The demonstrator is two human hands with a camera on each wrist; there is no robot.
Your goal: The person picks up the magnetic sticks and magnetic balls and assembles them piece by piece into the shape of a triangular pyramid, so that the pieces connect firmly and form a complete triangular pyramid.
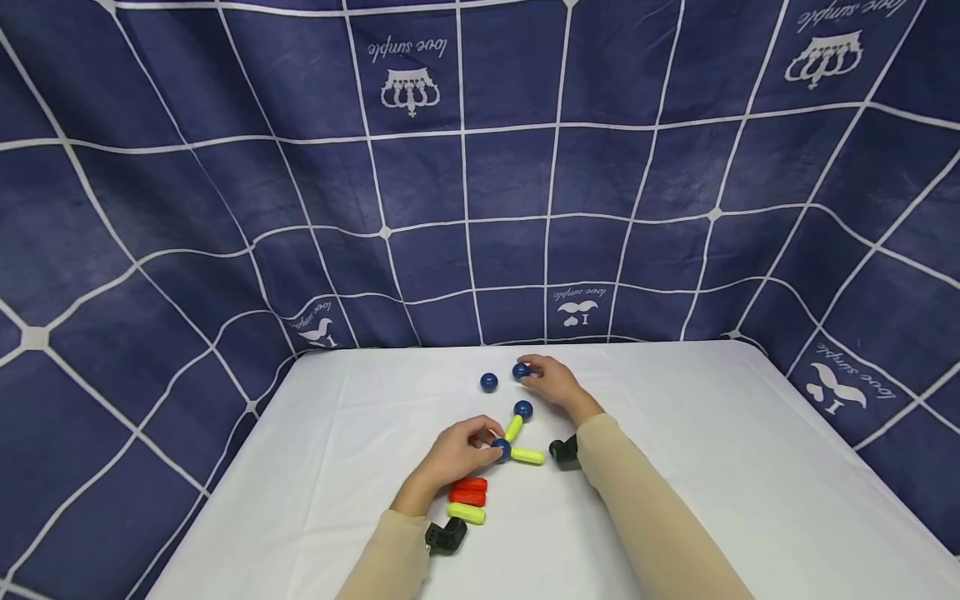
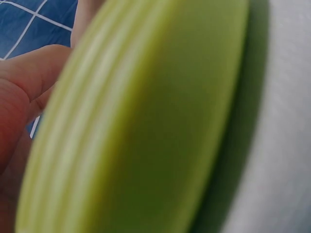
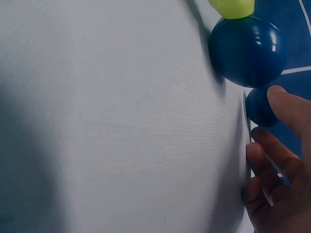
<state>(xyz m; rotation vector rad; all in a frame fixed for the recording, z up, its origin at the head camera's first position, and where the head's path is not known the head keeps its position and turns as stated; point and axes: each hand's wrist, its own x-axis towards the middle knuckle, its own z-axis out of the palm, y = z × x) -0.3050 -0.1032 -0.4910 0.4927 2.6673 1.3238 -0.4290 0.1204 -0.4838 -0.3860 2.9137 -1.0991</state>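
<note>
**A:** See the left hand (image 1: 457, 450)? Its fingertips pinch the dark blue glossy ball (image 1: 502, 450) that joins two yellow-green plastic rods (image 1: 527, 456) lying in a V on the white-covered bench (image 1: 750, 467). One rod runs out toward one o'clock and ends in a second blue ball (image 1: 522, 409); the other points to three o'clock.

**B:** And the right hand (image 1: 553, 383)?

**A:** Farther back, at twelve o'clock from the V. Finger and thumb close round a loose blue ball at the far edge (image 1: 520, 372). Another loose ball (image 1: 489, 382) sits just beside it, at nine o'clock, untouched.

**B:** How would you handle that well?

**A:** I'd keep the left grip firm on the joint, so the V doesn't swing, and lift the loose ball clear of its neighbour rather than rolling it; they look ready to knock together.

**B:** Spare parts?

**A:** Near the left wrist, at six o'clock from the V: two red-orange rods (image 1: 468, 491) and one yellow-green rod (image 1: 466, 513), stacked side by side.
</note>
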